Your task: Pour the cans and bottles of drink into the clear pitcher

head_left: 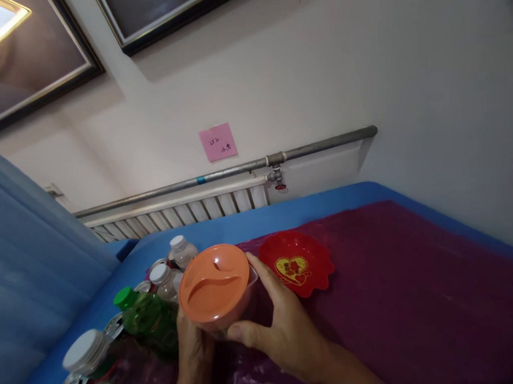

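Note:
A clear plastic jug with a round orange lid (pixel 216 285) is held up between my two hands, tilted so that the lid faces me. My left hand (pixel 195 350) supports it from below on the left, its fingers mostly hidden behind the jug. My right hand (pixel 285 327) grips the right side, thumb in front and fingers reaching behind near the clear spout (pixel 253 277). Just beyond my right fingers lies a red scalloped plate (pixel 321 265) with a yellow heart print. Close to my left hand stands a green bottle (pixel 151 319).
Several bottles and cans line the left, including a large white-capped bottle (pixel 85 352) and a small white-capped bottle (pixel 183 251). A purple sheet (pixel 406 305) covers the blue surface (pixel 347 194). Behind are a radiator (pixel 203 206), a pipe (pixel 329 143) and a blue curtain (pixel 26 259).

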